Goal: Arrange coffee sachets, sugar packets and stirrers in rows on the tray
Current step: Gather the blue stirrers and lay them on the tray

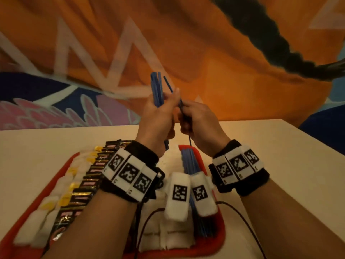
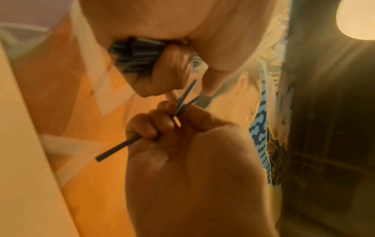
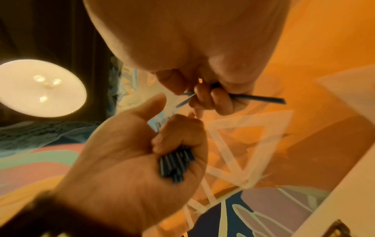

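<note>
Left hand: the left hand (image 1: 158, 116) is holding a bundle of blue stirrers (image 1: 156, 90) upright, fingers curled round it, in the centre of the head view above the table (image 1: 56, 143).
Right hand: the right hand (image 1: 197, 124) is pinching what looks like two loose stirrers (image 2: 182, 102), just beside the bundle, fingers closed round them.
Progress: this is looking like a late stage; the rows are already lying on the tray, and the stirrers in the hands are still waiting to go down.
Tray: the red tray (image 1: 220, 238) is sitting in the lower middle of the frame, partly hidden by the forearms.
Tray contents, left: white sugar packets (image 1: 54, 189) are running along the left edge, with dark coffee sachets (image 1: 87, 176) in a row just beside them.
Tray contents, right: more white packets (image 1: 171, 159) are lying mid-tray, and laid stirrers (image 1: 188, 159) are filling the right side.
</note>
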Available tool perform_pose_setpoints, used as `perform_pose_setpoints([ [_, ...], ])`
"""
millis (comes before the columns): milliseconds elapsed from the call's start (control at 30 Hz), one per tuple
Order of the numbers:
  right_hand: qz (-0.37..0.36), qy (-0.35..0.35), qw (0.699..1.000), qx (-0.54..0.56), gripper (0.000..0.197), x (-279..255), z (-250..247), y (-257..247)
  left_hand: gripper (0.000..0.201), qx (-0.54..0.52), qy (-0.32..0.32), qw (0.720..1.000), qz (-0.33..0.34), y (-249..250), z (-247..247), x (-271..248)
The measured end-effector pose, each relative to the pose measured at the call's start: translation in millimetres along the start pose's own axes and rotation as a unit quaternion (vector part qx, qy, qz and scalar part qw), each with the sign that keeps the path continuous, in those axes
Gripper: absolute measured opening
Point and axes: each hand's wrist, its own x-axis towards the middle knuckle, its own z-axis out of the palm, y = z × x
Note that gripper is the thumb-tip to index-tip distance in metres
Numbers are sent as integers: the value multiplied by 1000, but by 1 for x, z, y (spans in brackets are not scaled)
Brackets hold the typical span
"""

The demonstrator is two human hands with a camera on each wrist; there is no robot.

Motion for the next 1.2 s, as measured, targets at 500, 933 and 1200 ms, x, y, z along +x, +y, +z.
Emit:
perform_pose_setpoints([
  [500, -70, 10, 997, -31, 12, -3, 7, 5, 34, 31, 60, 997, 45, -6, -13, 10],
  [933, 228, -144, 875, 401, 31, -7, -3, 2, 46, -53, 31, 990, 123, -4, -10, 4],
  [1200, 167, -129, 949, 232, 54, -5, -15, 2, 28, 161, 31, 973, 165, -15, -18, 4],
])
